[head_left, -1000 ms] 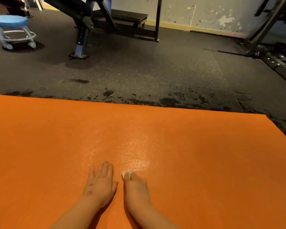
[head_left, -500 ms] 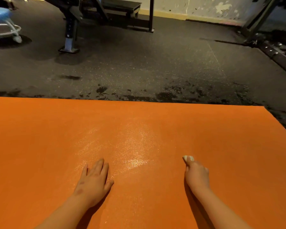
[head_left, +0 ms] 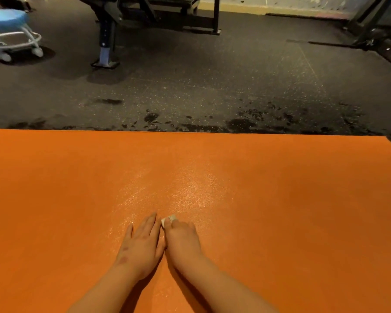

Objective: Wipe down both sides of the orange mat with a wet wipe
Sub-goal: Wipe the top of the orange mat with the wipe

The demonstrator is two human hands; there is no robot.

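On a dark gym floor [head_left: 212, 82], an orange mat [head_left: 303, 211] lies flat, a damp sheen at its centre. A person's left hand [head_left: 142, 242] rests flat and relaxed on it, bracing; the right hand [head_left: 182, 240], just beside, pinches a small wet wipe [head_left: 167, 220] against the surface. Even pressure and overlapping strokes toward the dry edges would likely serve best.

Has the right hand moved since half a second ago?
Yes. The right hand, holding the wipe, slid left across the orange mat, from right of the shiny patch to below it, beside the left hand.
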